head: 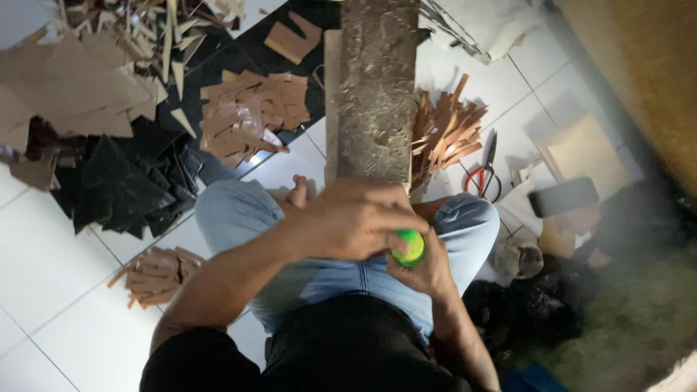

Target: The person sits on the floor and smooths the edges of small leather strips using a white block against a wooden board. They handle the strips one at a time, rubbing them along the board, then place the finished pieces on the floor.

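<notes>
**Both hands closed on a small green object over the lap**

Right now a small, round, bright green object (409,247) sits low in the centre of the view, above the person's lap, just below the near end of a worn wooden board (376,87). The right hand (428,270) cups it from beneath, its grip clamped around the lower half. The left hand (356,218) comes across on top, fingers curled over the object's upper edge, so both hands meet on it; what kind of thing it is cannot be told.

Beneath the hands are blue jeans (239,210), the knees spread over a white tiled floor (51,268). The board runs from the knees towards the top of the view. Right of it lies a heap of brown strips (444,131), and just beyond them red-handled scissors (485,174). Left of the board, brown cut pieces (250,112) rest on a dark sheet, with black scraps (120,189) nearer and a smaller brown pile (154,274) by the left knee. A flat dark rectangular object (563,196) lies at right on tan card.
</notes>
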